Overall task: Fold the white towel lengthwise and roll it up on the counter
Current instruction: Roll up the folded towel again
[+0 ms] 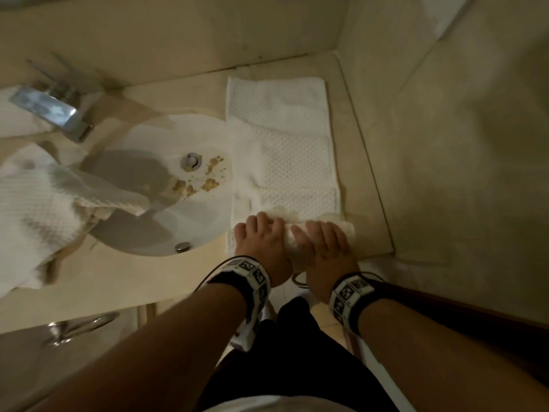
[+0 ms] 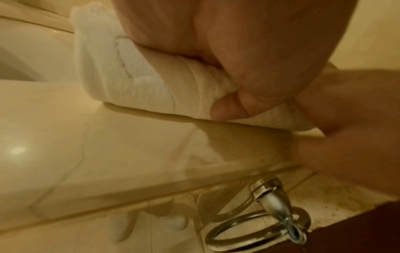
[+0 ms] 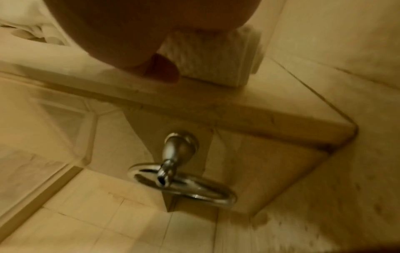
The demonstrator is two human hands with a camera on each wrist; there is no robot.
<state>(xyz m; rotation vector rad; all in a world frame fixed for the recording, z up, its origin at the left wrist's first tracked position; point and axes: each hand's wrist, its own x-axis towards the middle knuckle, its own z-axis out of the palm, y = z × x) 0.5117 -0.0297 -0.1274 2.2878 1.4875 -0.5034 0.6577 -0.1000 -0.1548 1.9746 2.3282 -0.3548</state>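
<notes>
The white towel (image 1: 282, 138) lies folded into a long strip on the counter (image 1: 365, 173), running from the back wall toward me, right of the sink. Its near end is wound into a short roll (image 1: 286, 226) close to the counter's front edge. My left hand (image 1: 261, 236) lies over the roll's left part, fingers curled on top. In the left wrist view the thumb (image 2: 227, 107) tucks against the roll (image 2: 134, 82). My right hand (image 1: 322, 242) covers the right part, and its thumb (image 3: 162, 68) presses the near side of the roll (image 3: 212, 65).
A round white sink (image 1: 142, 233) with brown crumbs (image 1: 190, 185) lies just left of the towel, under a chrome faucet (image 1: 53, 111). Another white cloth (image 1: 38, 203) drapes over the sink's left edge. A tiled wall (image 1: 445, 144) bounds the counter on the right. A chrome towel ring (image 3: 184, 184) hangs below the counter.
</notes>
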